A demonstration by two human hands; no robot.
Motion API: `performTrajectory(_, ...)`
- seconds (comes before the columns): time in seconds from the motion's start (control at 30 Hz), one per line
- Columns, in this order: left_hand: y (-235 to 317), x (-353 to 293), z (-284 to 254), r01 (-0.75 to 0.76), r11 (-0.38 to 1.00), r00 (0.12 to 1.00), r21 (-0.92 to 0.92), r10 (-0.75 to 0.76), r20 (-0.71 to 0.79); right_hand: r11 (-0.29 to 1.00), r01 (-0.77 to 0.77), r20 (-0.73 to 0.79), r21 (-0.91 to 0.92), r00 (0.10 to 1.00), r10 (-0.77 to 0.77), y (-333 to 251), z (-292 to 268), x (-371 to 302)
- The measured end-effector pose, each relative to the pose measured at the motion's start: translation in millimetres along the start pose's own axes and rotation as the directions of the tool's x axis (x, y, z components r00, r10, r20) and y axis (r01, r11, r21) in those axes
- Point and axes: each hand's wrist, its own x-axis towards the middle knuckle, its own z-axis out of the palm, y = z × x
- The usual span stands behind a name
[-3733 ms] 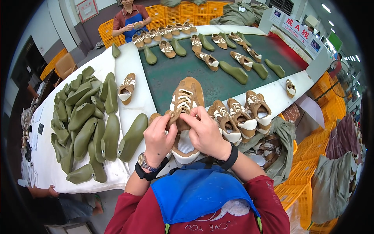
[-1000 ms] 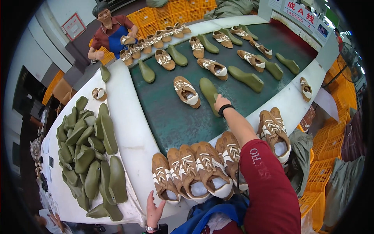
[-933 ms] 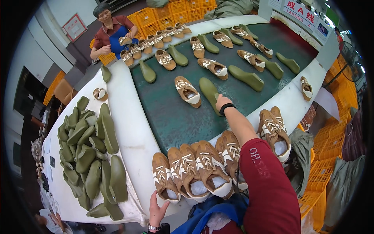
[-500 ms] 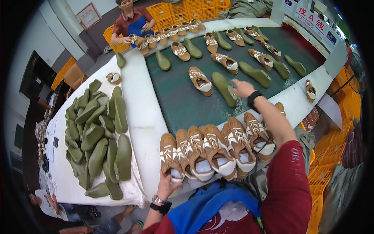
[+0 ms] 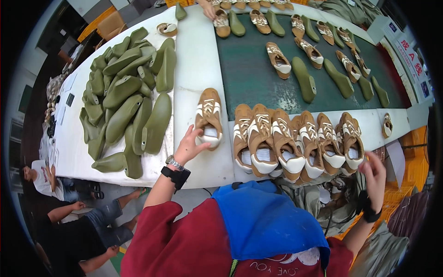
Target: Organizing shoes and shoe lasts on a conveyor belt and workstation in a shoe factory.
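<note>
My left hand [image 5: 187, 147] curls its thumb and fingers around the white heel of a brown sneaker [image 5: 210, 104] with white stripes. That sneaker stands toe away on the white table ledge, apart from the others. A row of similar brown-and-white sneakers [image 5: 277, 143] lines the near ledge, side by side, heels toward me. At the row's right end, my right hand [image 5: 374, 175] is raised beside the last sneaker [image 5: 351, 141], fingers loosely bent and apart, with nothing seen in them.
Green shoe lasts [image 5: 122, 92] lie heaped on the white table at left. More sneakers and lasts stand on the green conveyor belt [image 5: 258, 97] beyond the row. A co-worker's hand [image 5: 207, 8] touches a sneaker [image 5: 222, 24] at the far side. One sneaker [image 5: 387, 125] lies on the right ledge.
My right hand has drawn back from over the belt to the row's right end. My left hand's sneaker now stands apart, left of the row. The whole view has shifted.
</note>
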Motion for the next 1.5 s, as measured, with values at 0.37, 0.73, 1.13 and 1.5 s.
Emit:
performTrajectory(0.37, -146, -26, -90, 0.446, 0.894, 0.86, 0.041, -0.416, -0.294, 0.992, -0.09, -0.119, 0.092, 0.988, 0.101, 38, 27, -44)
performTrajectory(0.73, -129, 77, -89, 0.409, 0.91, 0.899, 0.063, -0.39, -0.197, 0.982, -0.155, -0.226, 0.109, 0.958, 0.176, 40, 35, -48)
performTrajectory(1.13, -3, 315, 23, -0.125, 0.962, 0.986, 0.243, 0.092, 0.141, 0.933, -0.342, -0.351, 0.111, 0.865, 0.359, 40, 51, -89)
performTrajectory(1.5, 20, 312, 43, 0.407, 0.718, 0.833, -0.565, -0.037, 0.552, 0.915, -0.379, -0.295, 0.143, 0.866, 0.404, 56, 76, -82)
